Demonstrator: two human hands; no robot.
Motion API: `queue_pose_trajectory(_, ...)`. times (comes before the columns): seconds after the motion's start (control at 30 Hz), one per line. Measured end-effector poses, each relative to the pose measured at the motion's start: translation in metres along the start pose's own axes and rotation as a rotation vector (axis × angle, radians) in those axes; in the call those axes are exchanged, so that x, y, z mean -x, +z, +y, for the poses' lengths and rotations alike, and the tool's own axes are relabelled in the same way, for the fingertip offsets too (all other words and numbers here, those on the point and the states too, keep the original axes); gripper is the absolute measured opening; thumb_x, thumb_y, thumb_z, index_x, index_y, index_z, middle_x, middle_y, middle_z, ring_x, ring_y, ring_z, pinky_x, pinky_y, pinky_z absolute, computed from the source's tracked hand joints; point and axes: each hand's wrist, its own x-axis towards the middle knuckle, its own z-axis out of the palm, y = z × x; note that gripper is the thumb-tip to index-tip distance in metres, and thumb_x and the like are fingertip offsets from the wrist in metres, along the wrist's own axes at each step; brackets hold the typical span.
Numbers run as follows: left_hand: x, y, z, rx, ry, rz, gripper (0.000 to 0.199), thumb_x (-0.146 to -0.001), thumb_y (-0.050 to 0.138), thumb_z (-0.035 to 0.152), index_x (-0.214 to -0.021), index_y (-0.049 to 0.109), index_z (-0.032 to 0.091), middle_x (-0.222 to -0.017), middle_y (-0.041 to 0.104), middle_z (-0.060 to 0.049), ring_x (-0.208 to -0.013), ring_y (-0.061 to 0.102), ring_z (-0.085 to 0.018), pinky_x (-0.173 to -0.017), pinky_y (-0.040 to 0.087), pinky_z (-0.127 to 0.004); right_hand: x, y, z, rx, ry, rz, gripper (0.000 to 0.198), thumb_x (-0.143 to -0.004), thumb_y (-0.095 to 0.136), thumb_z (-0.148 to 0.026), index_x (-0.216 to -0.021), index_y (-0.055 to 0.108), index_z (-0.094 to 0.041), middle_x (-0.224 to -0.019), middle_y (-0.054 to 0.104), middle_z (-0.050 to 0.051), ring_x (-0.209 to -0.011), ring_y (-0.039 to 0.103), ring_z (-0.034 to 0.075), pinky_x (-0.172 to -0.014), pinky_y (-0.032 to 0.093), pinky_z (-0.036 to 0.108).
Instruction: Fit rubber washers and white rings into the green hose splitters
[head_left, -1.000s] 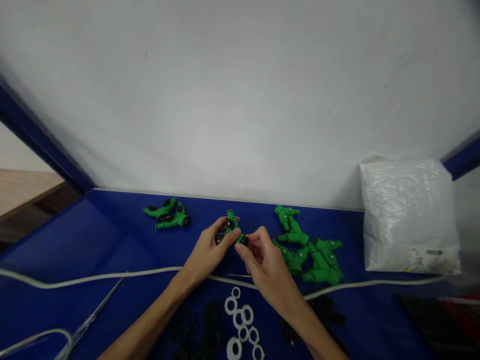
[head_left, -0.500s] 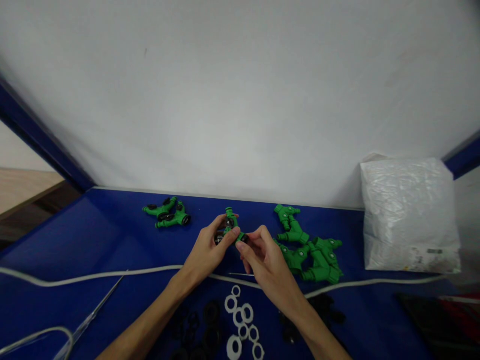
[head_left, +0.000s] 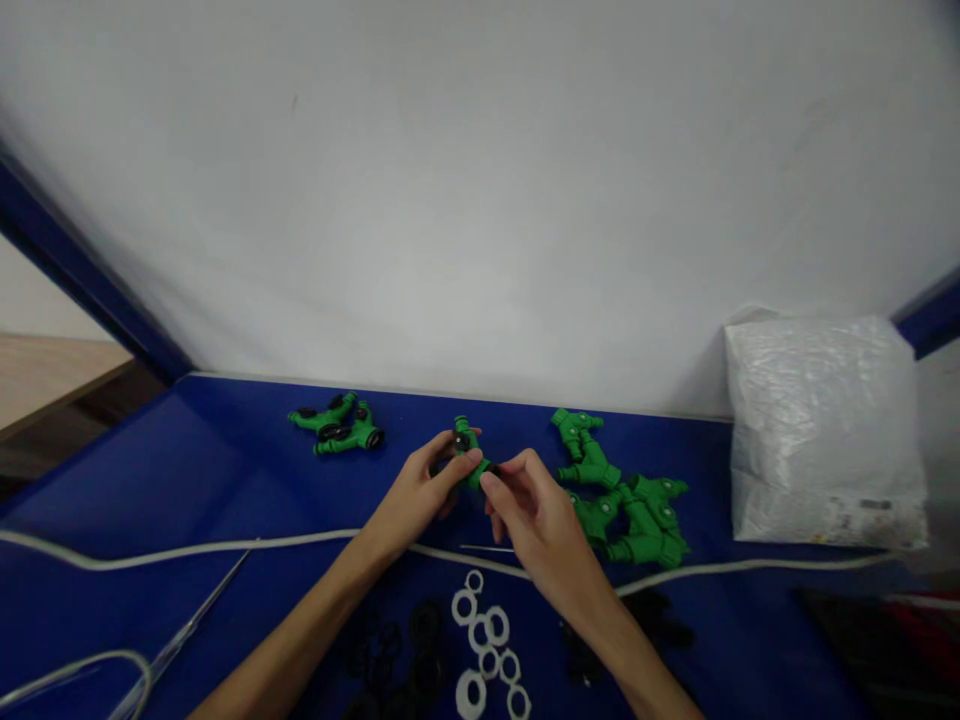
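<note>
Fitting, green with a black knob, held over the blue table between the two hands. The left hand is closed on its body, thumb across the front. The right hand pinches its lower end, where a dark rim shows beside the fingertips; whether this rim is a separate piece cannot be told. Compared with half a second earlier, the fitting is turned slightly: the black part beside the left fingers is largely lost from view, and the right fingers cover more of the rim. The change is small; it suggests handwork at that end, with the left hand serving as the steady support.

Surroundings: a thin rod lies just below the hands, near a pale cable crossing the table. Nearer the viewer are white rings and, to their left, black parts, too dark to separate. At far left lies a pair of fittings with black knobs; right of the hands, a heap of plain green fittings.

Containers: a white bag stands at right against the wall, its contents hidden.
</note>
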Motion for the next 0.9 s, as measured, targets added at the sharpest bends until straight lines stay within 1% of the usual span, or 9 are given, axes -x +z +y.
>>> queue_pose_trajectory(0.07, -0.003, -0.003, -0.002, 0.047, -0.094, -0.068, 0.043, -0.086, 0.062, 0.054, -0.107, 0.064, 0.016, -0.066, 0.049, 0.005, -0.045, 0.036, -0.007, -0.04, 0.026, -0.02, 0.001, -0.002, 0.001, 0.295, -0.174, 0.034, 0.019, -0.098, 0.057, -0.039, -0.107, 0.051, -0.023, -0.084, 0.061, 0.0, -0.073, 0.062, 0.018, -0.071, 0.051, 0.035)
queue_pose_trajectory(0.13, -0.005, -0.007, -0.005, 0.067, -0.152, -0.109, 0.039, -0.086, 0.062, 0.053, -0.095, 0.064, 0.016, -0.064, 0.046, 0.006, -0.044, 0.033, -0.005, -0.038, 0.023, -0.02, 0.003, -0.002, 0.002, 0.519, -0.331, 0.013, 0.02, -0.1, 0.054, -0.03, -0.118, 0.051, -0.023, -0.096, 0.062, 0.004, -0.084, 0.064, 0.022, -0.079, 0.052, 0.038)
queue_pose_trajectory(0.2, -0.006, -0.008, -0.008, 0.074, -0.171, -0.119, 0.038, -0.085, 0.063, 0.053, -0.089, 0.062, 0.016, -0.064, 0.043, 0.006, -0.043, 0.033, -0.005, -0.038, 0.022, -0.02, 0.004, -0.001, 0.003, 0.645, -0.42, -0.021, 0.018, -0.101, 0.049, -0.025, -0.119, 0.051, -0.022, -0.101, 0.062, 0.007, -0.087, 0.065, 0.024, -0.078, 0.054, 0.04)
queue_pose_trajectory(0.27, -0.006, -0.008, -0.009, 0.075, -0.166, -0.115, 0.037, -0.085, 0.063, 0.053, -0.088, 0.061, 0.016, -0.065, 0.043, 0.006, -0.044, 0.033, -0.005, -0.038, 0.023, -0.019, 0.005, 0.001, 0.004, 0.695, -0.442, -0.022, 0.014, -0.102, 0.048, -0.022, -0.115, 0.051, -0.021, -0.1, 0.062, 0.008, -0.087, 0.066, 0.025, -0.076, 0.055, 0.04)
queue_pose_trajectory(0.47, -0.004, 0.0, -0.005, 0.07, -0.092, -0.077, 0.036, -0.085, 0.064, 0.051, -0.093, 0.06, 0.016, -0.07, 0.047, 0.004, -0.049, 0.036, -0.005, -0.041, 0.027, -0.019, 0.004, 0.001, 0.004, 0.563, -0.413, 0.009, 0.007, -0.1, 0.051, -0.019, -0.105, 0.05, -0.023, -0.098, 0.064, 0.006, -0.088, 0.068, 0.023, -0.078, 0.055, 0.036)
queue_pose_trajectory(0.63, -0.003, 0.001, -0.004, 0.053, -0.062, -0.042, 0.044, -0.085, 0.064, 0.05, -0.111, 0.062, 0.015, -0.075, 0.052, 0.003, -0.051, 0.038, -0.006, -0.044, 0.028, -0.02, 0.004, 0.0, 0.004, 0.437, -0.323, -0.007, 0.005, -0.1, 0.052, -0.022, -0.104, 0.05, -0.023, -0.095, 0.066, 0.004, -0.087, 0.067, 0.02, -0.076, 0.052, 0.031)
queue_pose_trajectory(0.7, -0.003, 0.001, -0.004, 0.055, -0.046, -0.029, 0.045, -0.085, 0.065, 0.049, -0.116, 0.061, 0.016, -0.074, 0.052, 0.004, -0.051, 0.038, -0.006, -0.044, 0.028, -0.02, 0.005, 0.0, 0.003, 0.4, -0.28, 0.004, 0.006, -0.1, 0.053, -0.025, -0.105, 0.05, -0.023, -0.091, 0.065, 0.002, -0.081, 0.066, 0.018, -0.073, 0.05, 0.029)
queue_pose_trajectory(0.77, -0.003, 0.0, -0.004, 0.075, -0.043, -0.027, 0.044, -0.084, 0.067, 0.047, -0.116, 0.062, 0.017, -0.073, 0.051, 0.004, -0.051, 0.038, -0.006, -0.045, 0.028, -0.019, 0.005, 0.0, 0.001, 0.368, -0.238, 0.012, 0.008, -0.099, 0.054, -0.028, -0.104, 0.05, -0.023, -0.084, 0.064, -0.001, -0.073, 0.064, 0.016, -0.068, 0.048, 0.027)
queue_pose_trajectory(0.9, -0.005, -0.002, -0.006, 0.169, -0.096, 0.006, 0.039, -0.084, 0.067, 0.05, -0.103, 0.064, 0.017, -0.067, 0.048, 0.006, -0.048, 0.038, -0.005, -0.044, 0.026, -0.019, 0.003, -0.008, -0.005, 0.372, -0.149, -0.031, 0.014, -0.098, 0.057, -0.035, -0.097, 0.054, -0.022, -0.076, 0.063, -0.003, -0.064, 0.058, 0.014, -0.062, 0.043, 0.026)
